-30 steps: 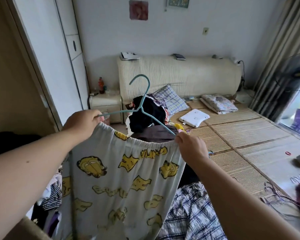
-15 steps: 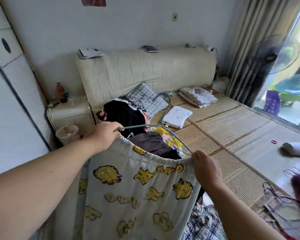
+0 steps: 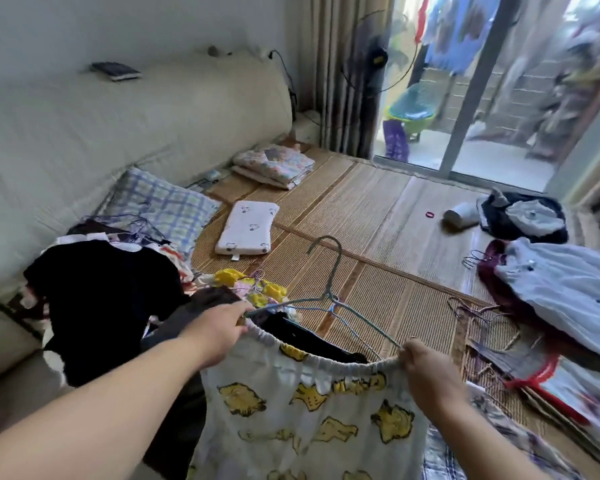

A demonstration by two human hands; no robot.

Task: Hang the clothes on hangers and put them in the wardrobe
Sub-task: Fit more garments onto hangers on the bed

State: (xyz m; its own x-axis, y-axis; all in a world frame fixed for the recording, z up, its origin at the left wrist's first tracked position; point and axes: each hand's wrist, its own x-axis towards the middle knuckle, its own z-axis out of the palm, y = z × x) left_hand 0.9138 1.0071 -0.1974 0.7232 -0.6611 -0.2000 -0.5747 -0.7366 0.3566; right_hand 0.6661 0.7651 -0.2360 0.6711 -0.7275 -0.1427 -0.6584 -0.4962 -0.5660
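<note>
— Cartoon-print trousers (image 3: 309, 410), where?
— Stretched by the waistband between both hands over the bed (image 3: 378, 237); left hand (image 3: 215, 327) and right hand (image 3: 426, 368) each pinch it against a wire hanger (image 3: 329, 296).

Woven bed mat (image 3: 378, 209), dark clothes pile (image 3: 101, 299) left of the left fingers (image 3: 237, 316), white pillow (image 3: 245, 227) and checked pillow (image 3: 160, 202) beyond them, folded quilt (image 3: 274, 164) farther off, wire hangers (image 3: 478, 313) and pale shirt (image 3: 568, 289) right of the right fingers (image 3: 411, 351), red band (image 3: 430, 214) beyond
</note>
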